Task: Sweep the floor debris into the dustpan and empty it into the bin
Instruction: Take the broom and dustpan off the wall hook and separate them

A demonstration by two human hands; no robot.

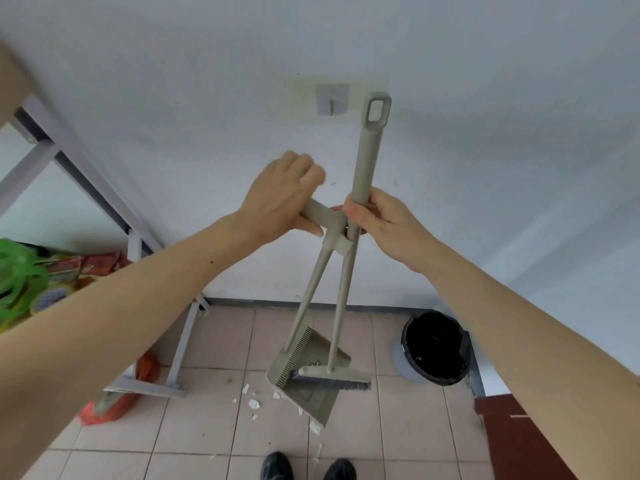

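Broom (365,174) and dustpan (308,382) hang mid-frame, clipped together, both looking like light, stiff plastic that shouldn't need much force. Left hand (282,199) has its fingers curled tight on the dustpan handle, right hand (379,220) is clamped on the broom pole just above the clip, probably the best spot to pull them apart. Debris (254,403) sits on the floor (194,431) below. Bin (434,348) at lower right has a black liner; contents can't be made out.
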